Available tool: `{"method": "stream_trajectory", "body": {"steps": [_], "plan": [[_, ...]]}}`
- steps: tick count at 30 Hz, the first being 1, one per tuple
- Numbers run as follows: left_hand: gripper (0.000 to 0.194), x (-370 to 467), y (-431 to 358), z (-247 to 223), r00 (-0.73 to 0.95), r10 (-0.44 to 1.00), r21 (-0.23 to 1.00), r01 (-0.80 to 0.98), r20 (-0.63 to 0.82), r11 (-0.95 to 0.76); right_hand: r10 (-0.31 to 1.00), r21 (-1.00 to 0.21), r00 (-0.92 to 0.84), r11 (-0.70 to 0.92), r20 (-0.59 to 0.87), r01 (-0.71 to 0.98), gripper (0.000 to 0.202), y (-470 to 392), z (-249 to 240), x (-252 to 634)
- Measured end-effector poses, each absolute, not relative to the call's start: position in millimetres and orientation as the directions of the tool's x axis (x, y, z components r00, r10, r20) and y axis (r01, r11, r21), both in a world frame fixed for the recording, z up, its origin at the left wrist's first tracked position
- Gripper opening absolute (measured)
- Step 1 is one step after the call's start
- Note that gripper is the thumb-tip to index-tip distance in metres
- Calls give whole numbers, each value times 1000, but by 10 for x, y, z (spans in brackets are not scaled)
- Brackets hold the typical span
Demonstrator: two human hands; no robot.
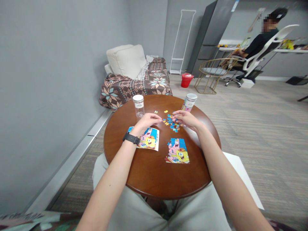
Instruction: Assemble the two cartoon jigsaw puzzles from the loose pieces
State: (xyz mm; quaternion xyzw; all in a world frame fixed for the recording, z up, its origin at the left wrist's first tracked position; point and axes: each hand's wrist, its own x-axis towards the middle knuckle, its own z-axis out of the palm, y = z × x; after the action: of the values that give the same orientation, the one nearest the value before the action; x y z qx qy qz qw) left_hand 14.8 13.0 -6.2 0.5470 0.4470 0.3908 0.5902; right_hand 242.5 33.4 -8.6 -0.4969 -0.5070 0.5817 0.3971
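My left hand (149,120) is closed in a pinch at the left edge of a heap of loose jigsaw pieces (175,126), a small piece at its fingertips. Over the right side of that heap, my right hand (185,118) has its fingers bent and apart, touching or just above the pieces. A partly joined jigsaw puzzle (178,150) with pink and yellow cartoon figures lies nearer to me. Under my left wrist, a printed picture sheet (154,139) shows the same figures and is partly hidden by it.
All this lies on a round brown table (154,179). A clear jar (139,107) with a white lid stands at the back left, a printed canister (190,102) at the back right. Beyond are a covered sofa (137,86), a red bin (186,80) and a seated person (260,41).
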Motion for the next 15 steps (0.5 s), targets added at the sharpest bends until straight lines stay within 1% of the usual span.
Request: {"method": "stream_trajectory", "body": {"steps": [3, 8, 12, 15], "plan": [[15, 153, 132, -64, 290, 947, 990, -9, -134, 143, 966, -985, -192, -168, -171, 30, 12, 342, -102, 2428], [13, 153, 139, -87, 303, 942, 988, -10, -141, 151, 962, -988, -226, -142, -151, 58, 25, 351, -110, 2451], [19, 156, 126, -71, 274, 944, 981, -16, -182, 193, 965, -988, -214, -147, -154, 48, 20, 330, -88, 2442], [20, 165, 106, -35, 255, 947, 980, 14, -196, 200, 967, -985, -193, -157, -168, 73, 16, 297, -52, 2423]]}}
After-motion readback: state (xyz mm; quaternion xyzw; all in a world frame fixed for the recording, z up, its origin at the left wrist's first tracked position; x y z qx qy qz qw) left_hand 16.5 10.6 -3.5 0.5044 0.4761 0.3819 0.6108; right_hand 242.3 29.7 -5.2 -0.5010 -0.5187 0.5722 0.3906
